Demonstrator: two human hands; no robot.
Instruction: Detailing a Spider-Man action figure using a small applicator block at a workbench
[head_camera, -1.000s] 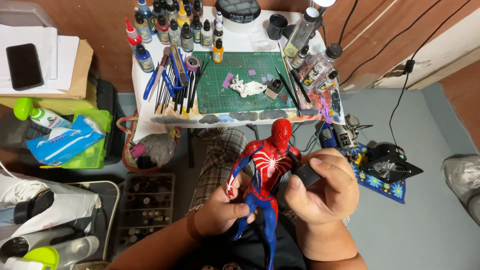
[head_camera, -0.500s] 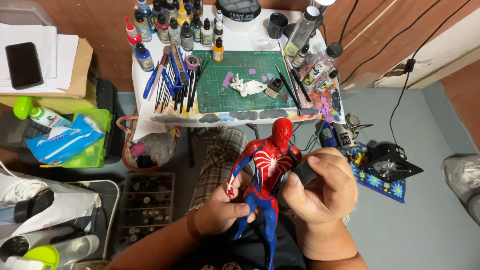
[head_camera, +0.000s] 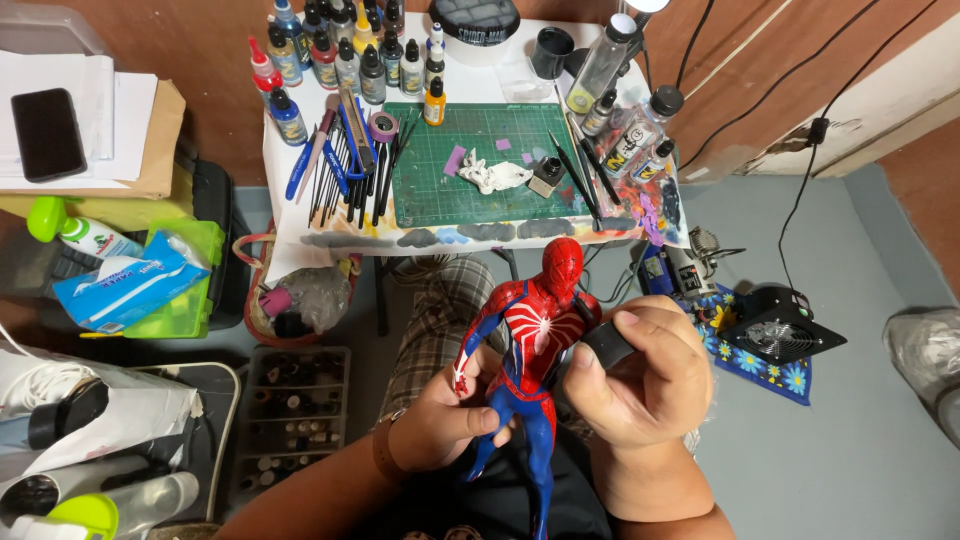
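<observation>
The left hand (head_camera: 440, 425) grips the red and blue figure (head_camera: 525, 365) at the hip and thigh, fingers (head_camera: 478, 420) closed around it from the figure's left side. The figure stands upright above the person's lap, head uppermost, one arm hanging down just above the left thumb.

The right hand (head_camera: 645, 385) is closed on a small black object (head_camera: 607, 345), pinched between thumb and forefinger. This object lies just beside the figure's shoulder; whether it touches the figure cannot be determined. The right palm backs the figure's torso from the opposite side.

Beyond the fingers, well apart, is the bench (head_camera: 300, 200) covered in white paper. A green cutting mat (head_camera: 480, 190) lies at its centre, bearing a crumpled white piece (head_camera: 492, 172) and small purple scraps. Paint bottles (head_camera: 345, 55) stand along the far edge of the bench. Brushes and pens (head_camera: 350, 165) lie beside the mat.

Left of the left hand, on the floor, is a tray of small pots (head_camera: 290, 410). Right of the right hand, on the floor, a black fan (head_camera: 780, 330) rests on a blue flowered cloth (head_camera: 760, 365).
</observation>
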